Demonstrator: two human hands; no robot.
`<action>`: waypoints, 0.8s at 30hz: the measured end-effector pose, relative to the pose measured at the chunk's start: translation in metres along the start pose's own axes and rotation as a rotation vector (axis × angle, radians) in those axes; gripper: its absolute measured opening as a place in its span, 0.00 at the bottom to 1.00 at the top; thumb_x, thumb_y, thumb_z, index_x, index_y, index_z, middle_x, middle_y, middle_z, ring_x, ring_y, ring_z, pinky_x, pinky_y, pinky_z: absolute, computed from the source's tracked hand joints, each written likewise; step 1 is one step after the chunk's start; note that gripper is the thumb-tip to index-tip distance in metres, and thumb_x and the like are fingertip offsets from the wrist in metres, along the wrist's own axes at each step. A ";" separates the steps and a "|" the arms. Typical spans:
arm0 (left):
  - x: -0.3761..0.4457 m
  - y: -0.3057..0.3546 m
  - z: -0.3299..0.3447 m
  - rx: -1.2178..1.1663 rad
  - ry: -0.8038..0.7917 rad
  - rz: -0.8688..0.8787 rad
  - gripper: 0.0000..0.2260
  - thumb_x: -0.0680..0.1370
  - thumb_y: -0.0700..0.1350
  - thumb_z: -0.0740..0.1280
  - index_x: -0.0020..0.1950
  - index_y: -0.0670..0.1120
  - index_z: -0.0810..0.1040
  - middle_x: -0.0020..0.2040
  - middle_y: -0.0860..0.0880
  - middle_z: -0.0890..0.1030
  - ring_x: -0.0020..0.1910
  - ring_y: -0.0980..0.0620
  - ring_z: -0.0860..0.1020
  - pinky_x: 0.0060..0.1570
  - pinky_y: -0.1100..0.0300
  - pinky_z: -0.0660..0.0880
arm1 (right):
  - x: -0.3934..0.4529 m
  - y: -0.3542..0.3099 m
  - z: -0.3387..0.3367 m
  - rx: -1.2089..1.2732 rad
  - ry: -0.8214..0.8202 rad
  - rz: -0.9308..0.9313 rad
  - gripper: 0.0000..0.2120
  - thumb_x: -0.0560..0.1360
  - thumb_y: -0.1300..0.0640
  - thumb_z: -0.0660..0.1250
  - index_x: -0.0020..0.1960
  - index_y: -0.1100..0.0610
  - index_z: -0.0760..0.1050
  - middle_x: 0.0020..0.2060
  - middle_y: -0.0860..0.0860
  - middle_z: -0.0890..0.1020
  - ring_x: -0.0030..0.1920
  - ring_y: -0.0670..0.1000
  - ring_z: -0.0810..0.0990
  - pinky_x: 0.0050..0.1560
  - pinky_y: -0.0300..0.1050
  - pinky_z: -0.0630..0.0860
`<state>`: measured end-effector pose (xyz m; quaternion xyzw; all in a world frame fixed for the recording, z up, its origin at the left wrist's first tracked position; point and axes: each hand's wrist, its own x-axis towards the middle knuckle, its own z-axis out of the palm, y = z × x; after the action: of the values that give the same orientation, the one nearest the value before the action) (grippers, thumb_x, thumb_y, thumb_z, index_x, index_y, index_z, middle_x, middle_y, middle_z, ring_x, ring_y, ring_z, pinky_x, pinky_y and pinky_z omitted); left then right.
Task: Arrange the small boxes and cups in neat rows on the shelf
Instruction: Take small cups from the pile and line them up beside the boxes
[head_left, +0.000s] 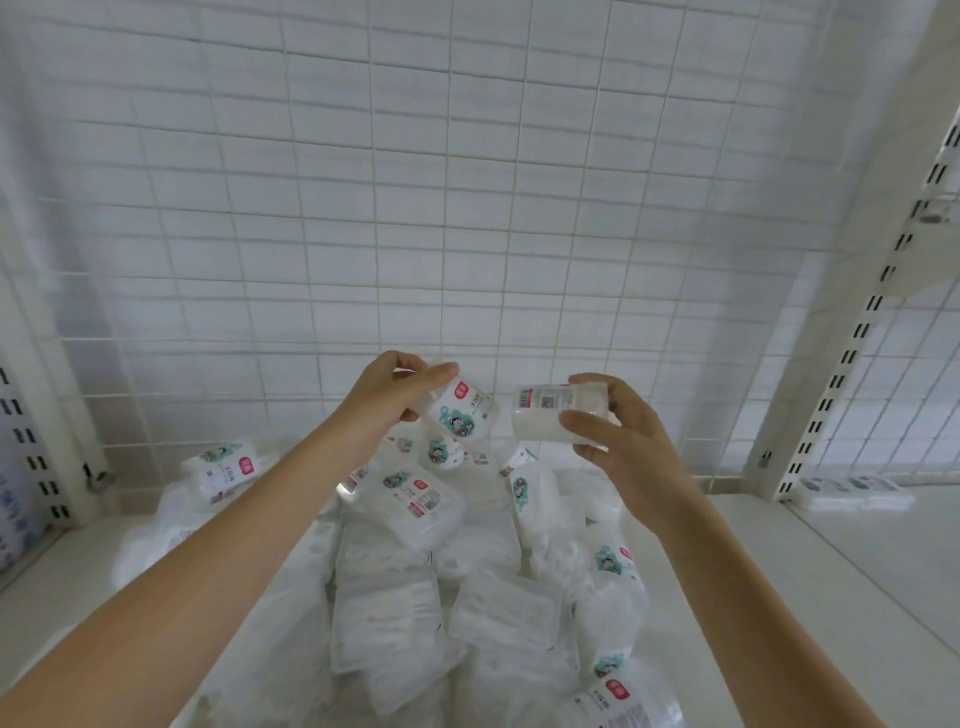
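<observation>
Clear plastic, white inside — that was what you had in each hand. Your left hand (395, 387) gripped a small round cup (460, 413) with a cartoon label, tilted, thumb over its top and fingers curled behind it. Your right hand (618, 434) pinched a small clear box (558, 415) by its end, barcode sticker facing up, thumb below and fingers over the far side. Both were held in the air, near each other but apart, above the heap of loose packs (441, 561) lying jumbled on the white shelf (779, 597).

No row had been formed yet, as far as the view showed; one pack (228, 467) lay on its side at the back left, close to the wire mesh back panel (467, 208). You seemed to be at the picking-and-sorting step, with nearly all the arranging still ahead. The next move called for bare shelf surface — likely along the back or to the right — and for setting each item down squarely, cups with cups, boxes with boxes. The slotted upright (857, 332) bounded the bay on the right.
</observation>
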<state>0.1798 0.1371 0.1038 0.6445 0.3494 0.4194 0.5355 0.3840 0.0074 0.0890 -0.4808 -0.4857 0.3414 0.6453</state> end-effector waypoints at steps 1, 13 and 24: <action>-0.001 0.000 -0.001 0.001 0.005 0.010 0.24 0.58 0.59 0.75 0.45 0.48 0.74 0.45 0.48 0.81 0.39 0.53 0.75 0.39 0.60 0.70 | 0.000 -0.001 0.001 -0.028 -0.004 -0.010 0.26 0.60 0.58 0.76 0.56 0.50 0.73 0.50 0.50 0.80 0.50 0.51 0.81 0.51 0.45 0.78; -0.030 0.014 0.012 -0.134 -0.047 0.088 0.15 0.69 0.57 0.66 0.48 0.48 0.76 0.47 0.48 0.81 0.43 0.51 0.81 0.42 0.56 0.78 | -0.004 0.003 0.029 0.420 -0.198 0.034 0.29 0.66 0.69 0.67 0.63 0.49 0.71 0.53 0.55 0.79 0.52 0.55 0.81 0.54 0.54 0.77; -0.051 0.008 0.007 -0.263 -0.156 -0.049 0.06 0.75 0.47 0.64 0.47 0.46 0.71 0.43 0.49 0.74 0.45 0.50 0.74 0.46 0.56 0.71 | -0.009 0.006 0.063 0.312 -0.062 0.197 0.15 0.70 0.50 0.68 0.52 0.57 0.77 0.43 0.56 0.82 0.46 0.55 0.82 0.54 0.54 0.76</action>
<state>0.1658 0.0867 0.1022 0.5907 0.2645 0.3969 0.6508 0.3210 0.0191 0.0852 -0.4093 -0.3973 0.4887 0.6601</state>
